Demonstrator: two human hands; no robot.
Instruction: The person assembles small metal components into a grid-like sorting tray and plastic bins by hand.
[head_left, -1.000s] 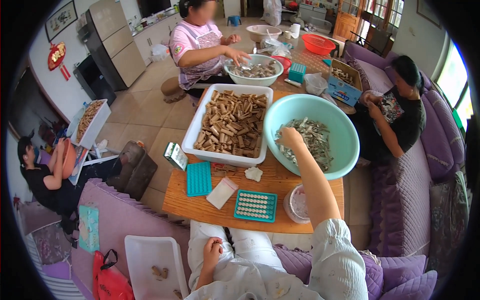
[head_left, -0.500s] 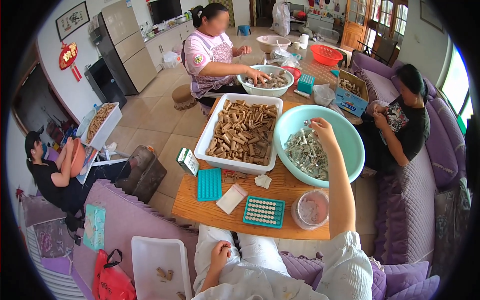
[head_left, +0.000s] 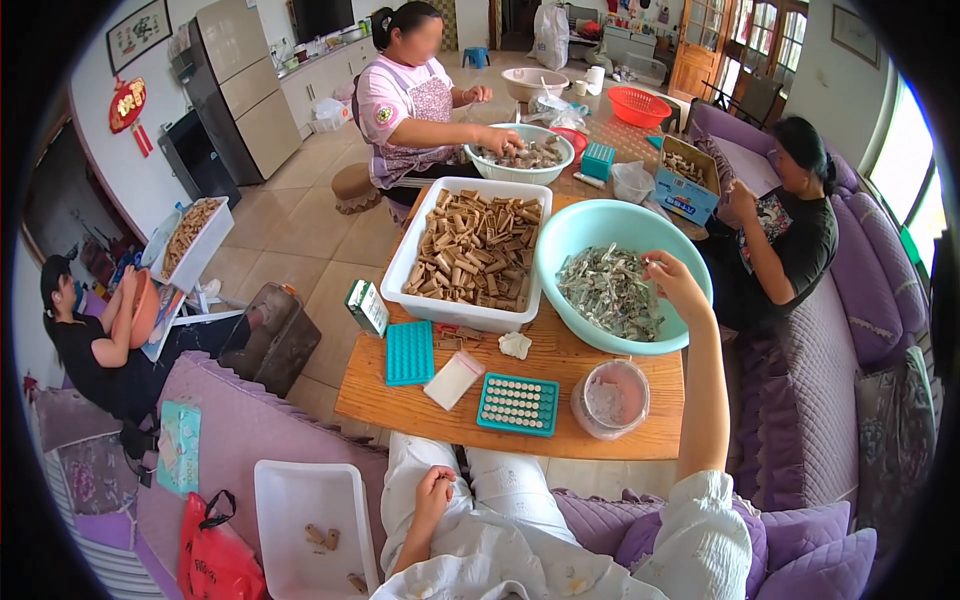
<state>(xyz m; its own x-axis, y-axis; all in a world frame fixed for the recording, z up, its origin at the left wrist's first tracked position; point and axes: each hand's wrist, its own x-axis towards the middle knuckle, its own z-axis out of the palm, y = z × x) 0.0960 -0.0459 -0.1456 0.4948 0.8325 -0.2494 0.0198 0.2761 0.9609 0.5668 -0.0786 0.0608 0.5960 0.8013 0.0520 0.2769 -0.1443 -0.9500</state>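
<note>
Two teal grid trays (head_left: 410, 352) (head_left: 518, 403) lie on the wooden worktop (head_left: 560, 360). One teal basin (head_left: 622, 274) holds grey shredded scraps; the right hand (head_left: 672, 276) reaches in, fingers pinched on some. One white tub (head_left: 474, 253) holds tan stubs. The left hand (head_left: 434, 492) rests loosely curled on the lap, empty.

- Your big basin (head_left: 575, 235) is pale turquoise, full of silvery-grey bits (head_left: 610, 292).
- At its 9 o'clock, a white tray (head_left: 415, 255) of tan sticks (head_left: 475, 250).
- Teal grid trays (head_left: 517, 405) on your orange-brown wooden table (head_left: 560, 352).
- Purple sofa (head_left: 830, 350), red basket (head_left: 639, 106) at 12.
</note>
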